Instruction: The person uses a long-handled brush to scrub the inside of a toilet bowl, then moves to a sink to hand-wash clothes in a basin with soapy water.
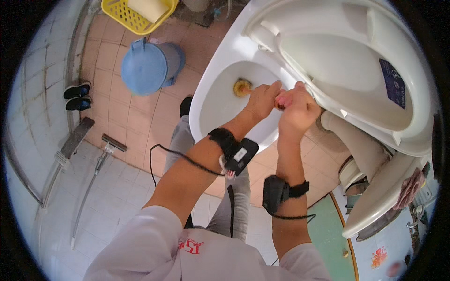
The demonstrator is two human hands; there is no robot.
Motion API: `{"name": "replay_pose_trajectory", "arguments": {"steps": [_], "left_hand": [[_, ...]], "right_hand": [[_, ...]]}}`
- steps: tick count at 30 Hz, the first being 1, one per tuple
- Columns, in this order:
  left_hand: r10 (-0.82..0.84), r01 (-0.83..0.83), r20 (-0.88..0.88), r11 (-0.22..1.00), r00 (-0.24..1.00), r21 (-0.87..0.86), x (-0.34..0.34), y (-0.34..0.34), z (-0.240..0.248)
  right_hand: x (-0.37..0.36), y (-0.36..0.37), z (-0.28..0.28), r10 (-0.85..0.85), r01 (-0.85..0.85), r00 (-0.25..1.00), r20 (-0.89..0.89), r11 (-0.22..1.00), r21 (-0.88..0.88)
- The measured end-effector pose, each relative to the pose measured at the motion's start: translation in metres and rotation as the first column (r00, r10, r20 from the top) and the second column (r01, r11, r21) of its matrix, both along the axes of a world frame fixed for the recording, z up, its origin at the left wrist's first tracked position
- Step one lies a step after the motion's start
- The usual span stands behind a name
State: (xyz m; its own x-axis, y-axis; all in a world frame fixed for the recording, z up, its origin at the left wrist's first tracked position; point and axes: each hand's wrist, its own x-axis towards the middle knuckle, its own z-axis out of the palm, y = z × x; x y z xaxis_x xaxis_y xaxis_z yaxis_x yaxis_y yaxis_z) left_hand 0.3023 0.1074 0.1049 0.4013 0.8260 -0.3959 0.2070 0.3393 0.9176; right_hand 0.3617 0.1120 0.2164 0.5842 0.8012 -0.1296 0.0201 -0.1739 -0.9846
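Both my hands are close together above the right side of a white toilet bowl (220, 56). My left hand (264, 99) is closed, with its fingertips meeting the right hand. My right hand (300, 111) is curled, thumb side up. Between them shows a small pink and brownish thing (280, 101), mostly hidden by the fingers, and its kind is unclear. Below and left of the hands lies the bowl's yellow-stained drain opening (242, 87). The white toilet lid (328, 61) stands raised behind, with a dark blue sticker on it.
A blue lidded bin (144, 69) and a yellow basket (136, 21) stand on pink floor tiles at the left. Dark shoes (77, 97), a floor squeegee (114, 143) and a mop (75, 140) are by the left wall. A white washbasin (382, 206) stands at the right, with a cloth on it.
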Motion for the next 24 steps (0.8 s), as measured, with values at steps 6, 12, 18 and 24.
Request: {"name": "replay_pose_trajectory", "arguments": {"steps": [6,12,18,24], "left_hand": [[-0.071,0.115,-0.201,0.970,0.977,0.217,-0.002,-0.006,-0.017],[-0.014,0.020,-0.044,0.991,0.999,0.135,0.001,-0.014,-0.017],[-0.205,0.208,-0.039,0.945,0.978,0.251,-0.015,-0.024,-0.025],[-0.088,0.118,-0.096,0.923,0.991,0.366,-0.018,-0.030,-0.018]], "right_hand": [[0.000,-0.002,0.000,0.004,-0.004,1.000,-0.008,0.996,-0.085],[-0.002,-0.006,0.009,-0.074,0.069,0.996,-0.049,0.993,-0.092],[-0.011,-0.034,0.002,-0.079,0.070,0.994,-0.076,0.992,-0.108],[-0.017,-0.038,0.006,0.017,-0.016,0.999,-0.032,0.999,0.047]]}}
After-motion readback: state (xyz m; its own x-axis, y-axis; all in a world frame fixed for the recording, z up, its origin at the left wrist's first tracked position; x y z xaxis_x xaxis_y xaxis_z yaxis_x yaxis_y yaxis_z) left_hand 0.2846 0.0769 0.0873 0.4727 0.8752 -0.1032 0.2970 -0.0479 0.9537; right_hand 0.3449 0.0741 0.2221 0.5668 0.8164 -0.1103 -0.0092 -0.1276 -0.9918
